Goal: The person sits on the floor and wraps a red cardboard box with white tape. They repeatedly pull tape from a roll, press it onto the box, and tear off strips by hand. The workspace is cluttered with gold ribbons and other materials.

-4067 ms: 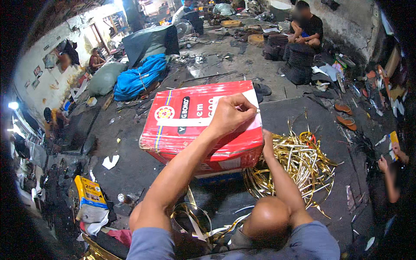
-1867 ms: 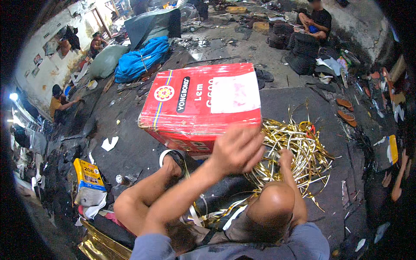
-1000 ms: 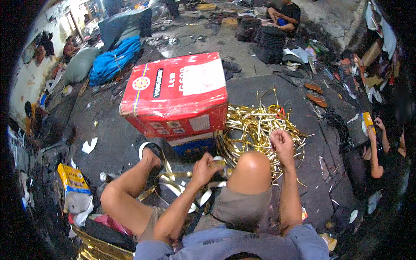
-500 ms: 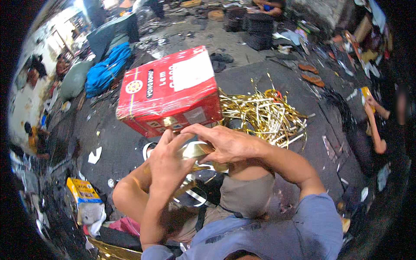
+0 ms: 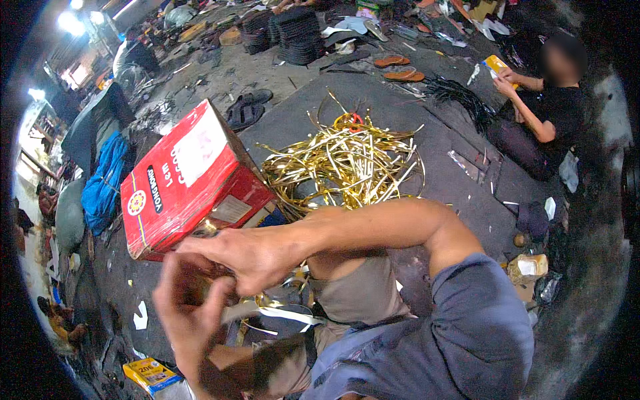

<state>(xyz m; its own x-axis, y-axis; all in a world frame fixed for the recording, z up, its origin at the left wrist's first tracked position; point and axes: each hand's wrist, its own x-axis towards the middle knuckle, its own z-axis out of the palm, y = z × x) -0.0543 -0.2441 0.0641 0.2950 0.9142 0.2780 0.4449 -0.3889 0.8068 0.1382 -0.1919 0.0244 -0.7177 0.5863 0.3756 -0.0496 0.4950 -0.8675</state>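
Between the bent legs, a pale strip (image 5: pixel 291 315) with gold bits around it lies below the right hand (image 5: pixel 257 259) and to the right of the left hand (image 5: pixel 190 310). Its long axis runs mostly left to right, dipping slightly toward the body at its right end; the left end comes up close to the left thumb. Both hands meet left of the strip: the left is curled with bent fingers, the right reaches across, its fingers folded over the left's. Something gold shows between them, but which hand grips it I cannot tell. The red box (image 5: pixel 177 177) stands just beyond, with the gold pile (image 5: pixel 357 163) to its right.
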